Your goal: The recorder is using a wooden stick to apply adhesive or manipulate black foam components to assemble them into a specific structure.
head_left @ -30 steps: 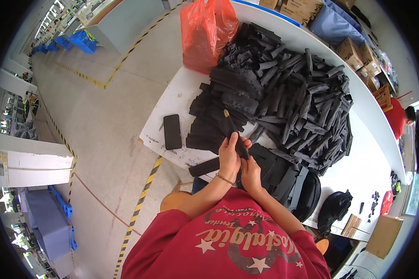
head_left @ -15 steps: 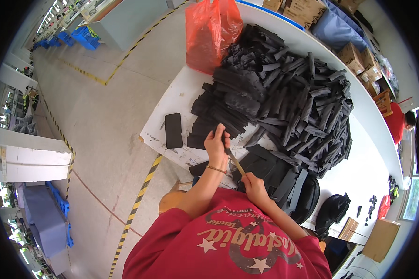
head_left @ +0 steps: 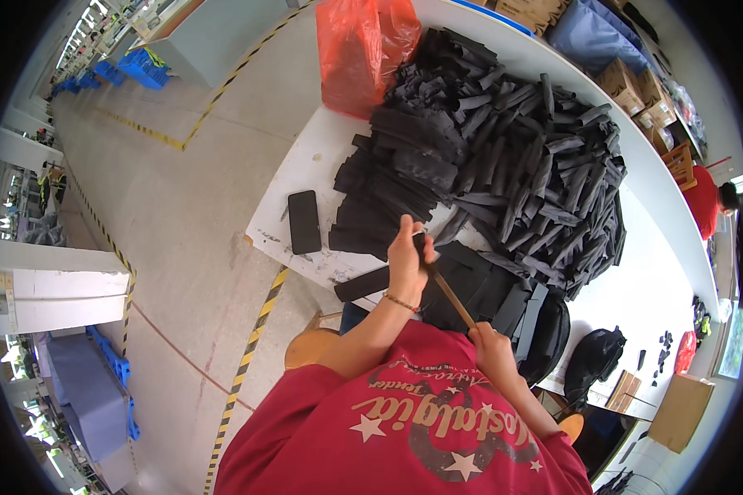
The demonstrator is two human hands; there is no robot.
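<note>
grey floor spreads across the left of my remote feed, marked with yellow-and-black tape, and i see a grey counter farther back. a white table fills much of the right, a round wooden stool near its edge. at far right i catch daylight in a window.

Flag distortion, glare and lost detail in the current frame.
All head view: fisheye bows the white table, blackens the corners; tabletop's right side looks glaringly bright; dark piece in the left hand shows little detail; black strips partly blend together.
</note>
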